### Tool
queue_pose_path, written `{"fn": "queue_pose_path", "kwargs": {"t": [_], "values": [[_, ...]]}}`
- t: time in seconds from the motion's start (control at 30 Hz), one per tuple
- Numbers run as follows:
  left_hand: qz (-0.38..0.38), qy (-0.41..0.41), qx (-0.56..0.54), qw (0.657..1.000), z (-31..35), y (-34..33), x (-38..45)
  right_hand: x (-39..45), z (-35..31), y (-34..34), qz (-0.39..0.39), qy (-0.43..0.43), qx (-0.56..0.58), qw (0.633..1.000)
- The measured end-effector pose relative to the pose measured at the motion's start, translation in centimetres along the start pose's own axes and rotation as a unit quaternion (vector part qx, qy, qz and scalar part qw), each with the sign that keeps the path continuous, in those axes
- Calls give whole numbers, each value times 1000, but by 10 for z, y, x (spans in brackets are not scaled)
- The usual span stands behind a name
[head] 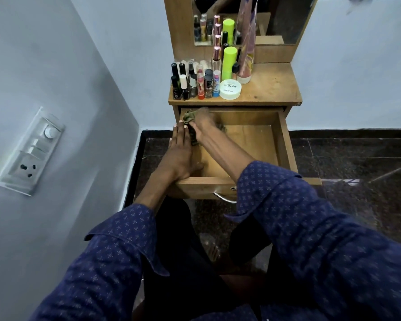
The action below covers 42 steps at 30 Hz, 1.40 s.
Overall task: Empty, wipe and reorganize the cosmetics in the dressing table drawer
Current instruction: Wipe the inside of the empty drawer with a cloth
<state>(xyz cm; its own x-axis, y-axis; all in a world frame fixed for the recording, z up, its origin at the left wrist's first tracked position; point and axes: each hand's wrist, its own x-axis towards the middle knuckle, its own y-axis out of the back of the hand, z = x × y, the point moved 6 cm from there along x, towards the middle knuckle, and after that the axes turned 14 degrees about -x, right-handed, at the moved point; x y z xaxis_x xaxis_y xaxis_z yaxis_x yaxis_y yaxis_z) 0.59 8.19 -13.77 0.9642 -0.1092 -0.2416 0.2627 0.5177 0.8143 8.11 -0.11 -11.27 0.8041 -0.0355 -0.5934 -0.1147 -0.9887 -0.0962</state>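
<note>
The wooden drawer [285, 140] of the dressing table is pulled out and holds no cosmetics. My right hand [203, 120] reaches into its far left corner and presses a crumpled olive-green cloth [189, 116] against the inside; the hand is blurred. My left hand [181, 149] lies along the drawer's left wall with straight fingers, thumb inside near the front edge. The cosmetics stand on the table top [271, 86]: several nail polish bottles and lipsticks [192, 83], a white round jar [230, 89], a lime-green can [228, 62] and a tall pink tube [247, 59].
A mirror [282, 17] rises behind the table top. The drawer's metal handle [225, 197] sticks out toward my knees. A wall with a switch and socket panel [30, 151] stands close on the left. Dark tiled floor [345, 158] lies to the right.
</note>
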Motion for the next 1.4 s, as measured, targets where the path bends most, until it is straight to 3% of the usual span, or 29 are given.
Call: {"fn": "queue_pose_path", "kwargs": {"t": [0.17, 0.3, 0.43, 0.57, 0.67, 0.73, 0.8, 1.0, 1.13, 1.23, 1.4], "values": [[7, 3, 0, 1000, -4, 6, 1, 3, -13, 37, -6, 11, -8, 1000], [1, 7, -1, 1000, -6, 3, -2, -3, -34, 110, 157, 34, -89, 983], [-2, 7, -7, 1000, 0, 2, 1, 3, -44, 141, 251, 94, -136, 954], [-3, 9, -7, 1000, 0, 0, -1, 13, -28, 95, 228, 120, -209, 943], [-7, 7, -7, 1000, 6, -3, -2, 21, -4, 46, 103, 162, -327, 925], [-5, 8, -10, 1000, 11, -1, -1, 19, -1, 20, 30, 222, -457, 861], [-4, 10, -10, 1000, 11, 1, -1, 14, -5, 2, -24, 279, -569, 773], [7, 9, -13, 1000, 0, 4, -1, 13, 1, -6, -51, 401, -760, 509], [8, 8, -13, 1000, -6, 7, -1, 3, 3, -14, -19, 415, -793, 446], [1, 7, -11, 1000, -2, 6, -1, 2, -3, 1, 50, 405, -819, 403], [-1, 10, -9, 1000, 0, 5, 0, 4, -16, 44, 121, 329, -830, 434]]}}
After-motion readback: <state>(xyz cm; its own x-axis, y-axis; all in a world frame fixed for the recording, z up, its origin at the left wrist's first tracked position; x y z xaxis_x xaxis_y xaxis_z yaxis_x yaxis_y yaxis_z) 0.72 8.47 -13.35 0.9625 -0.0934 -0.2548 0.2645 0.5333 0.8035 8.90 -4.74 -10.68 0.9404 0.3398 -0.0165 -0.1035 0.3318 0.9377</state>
